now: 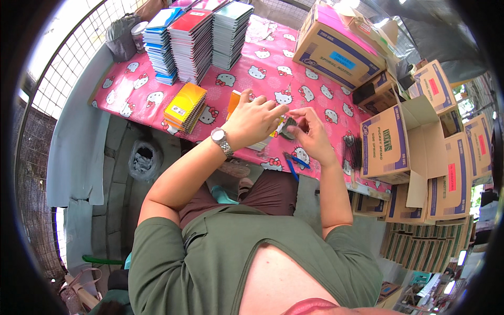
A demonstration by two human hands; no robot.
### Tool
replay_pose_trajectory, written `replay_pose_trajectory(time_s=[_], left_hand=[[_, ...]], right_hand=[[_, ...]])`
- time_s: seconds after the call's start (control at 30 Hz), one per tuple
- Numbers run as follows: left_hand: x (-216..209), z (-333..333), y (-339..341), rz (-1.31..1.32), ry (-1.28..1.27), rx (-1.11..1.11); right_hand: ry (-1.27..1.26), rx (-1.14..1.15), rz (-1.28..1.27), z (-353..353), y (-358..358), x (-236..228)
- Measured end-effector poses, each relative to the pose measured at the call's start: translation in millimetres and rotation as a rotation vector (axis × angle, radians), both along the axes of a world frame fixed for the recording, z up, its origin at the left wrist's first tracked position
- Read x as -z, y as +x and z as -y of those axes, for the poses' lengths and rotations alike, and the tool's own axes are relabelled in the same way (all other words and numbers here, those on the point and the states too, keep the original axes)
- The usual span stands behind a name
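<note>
My left hand, with a metal-band watch on its wrist, lies bent over a yellow notebook and hides most of it. Its fingertips reach toward my right hand. That hand's thumb and fingers are drawn together beside the notebook's right end; whatever is between them is too small to name. A dark, roundish object sits between my hands, partly covered. Nearer the table's front edge lies a blue-handled tool. Several yellow spiral notebooks are stacked to the left of my left hand.
Tall stacks of spiral notebooks stand at the back left of the pink patterned table. Cardboard boxes occupy the back right, and an open box is at the right edge. A lined bin stands on the floor at left.
</note>
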State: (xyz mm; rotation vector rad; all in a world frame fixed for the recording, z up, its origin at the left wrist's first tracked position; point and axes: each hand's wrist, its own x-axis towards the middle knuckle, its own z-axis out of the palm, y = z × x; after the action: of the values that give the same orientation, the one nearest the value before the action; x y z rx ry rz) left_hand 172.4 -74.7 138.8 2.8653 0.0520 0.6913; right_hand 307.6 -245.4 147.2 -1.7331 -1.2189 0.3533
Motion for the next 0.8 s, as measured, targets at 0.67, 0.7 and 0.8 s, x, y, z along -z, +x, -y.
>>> replay_pose_trajectory(time_s=[0.67,0.7,0.8], left_hand=[[6.5,-0.2,-2.4,0.045,-0.005,0.005],[6.4,-0.1,-2.7,0.045,-0.009,0.006],[5.2,0.2,-3.3,0.033,-0.015,0.008]], right_hand=[[0.079,0.064,0.196,-5.2,-17.0,-2.3],[0.126,0.068,0.262,-5.8,-15.9,-0.3],[0.207,0.066,0.353,-5.5,-12.4,8.4]])
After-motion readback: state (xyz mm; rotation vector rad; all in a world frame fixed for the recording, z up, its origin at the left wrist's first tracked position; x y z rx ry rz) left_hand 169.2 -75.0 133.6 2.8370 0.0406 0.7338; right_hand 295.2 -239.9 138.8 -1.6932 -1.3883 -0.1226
